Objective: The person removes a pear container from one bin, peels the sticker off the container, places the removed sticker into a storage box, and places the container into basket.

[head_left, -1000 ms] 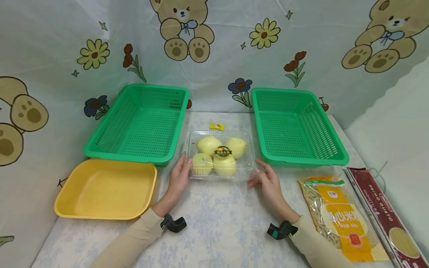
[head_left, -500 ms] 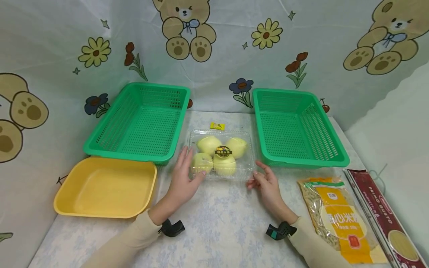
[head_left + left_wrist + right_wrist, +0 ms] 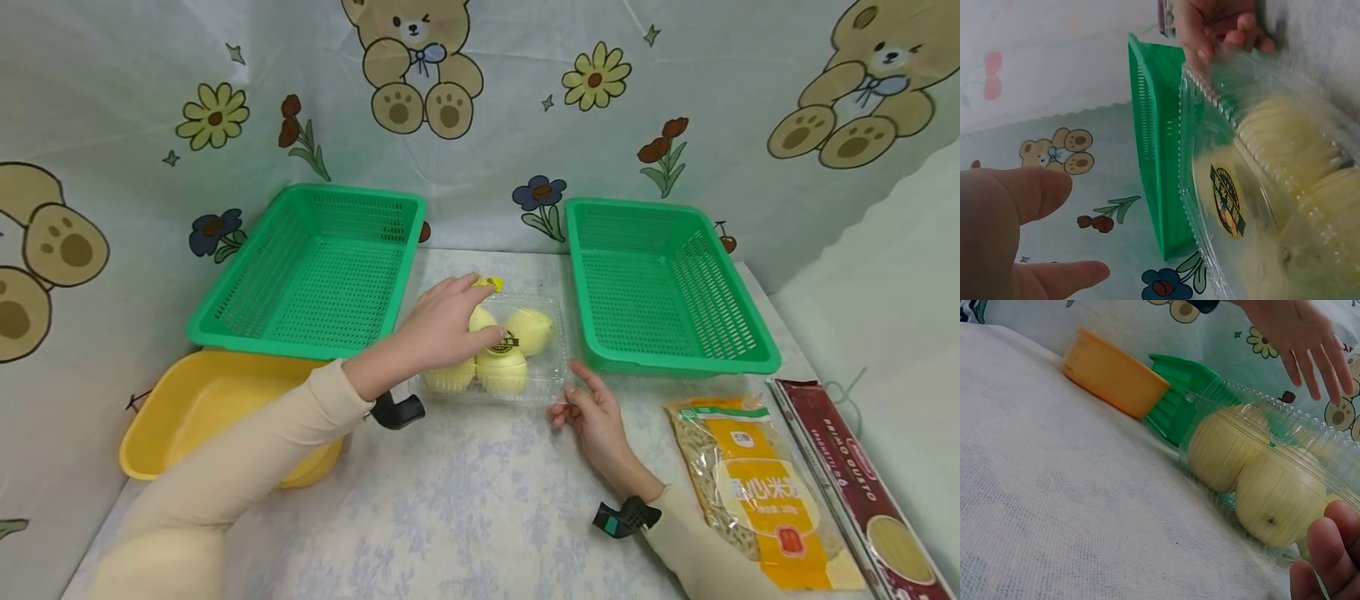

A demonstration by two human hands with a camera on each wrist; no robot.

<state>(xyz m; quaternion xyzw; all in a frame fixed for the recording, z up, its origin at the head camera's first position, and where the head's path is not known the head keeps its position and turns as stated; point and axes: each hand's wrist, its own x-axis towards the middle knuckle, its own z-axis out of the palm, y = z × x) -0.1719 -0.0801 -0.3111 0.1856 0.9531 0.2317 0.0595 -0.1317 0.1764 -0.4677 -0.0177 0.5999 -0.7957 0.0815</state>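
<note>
Your left hand [image 3: 450, 321] hovers over the top of the clear fruit box [image 3: 525, 367], fingers spread and straight, apparently not yet touching the lid. Your right hand [image 3: 592, 412] rests at the box's near right corner, fingers loosely curled against its edge; whether they pinch it, you cannot tell. The box lies flat on the tabletop [image 3: 465, 500] between the two green baskets [image 3: 315, 275], long axis running left to right. It holds four pale yellow fruits under a ridged lid with a dark round sticker.
</note>
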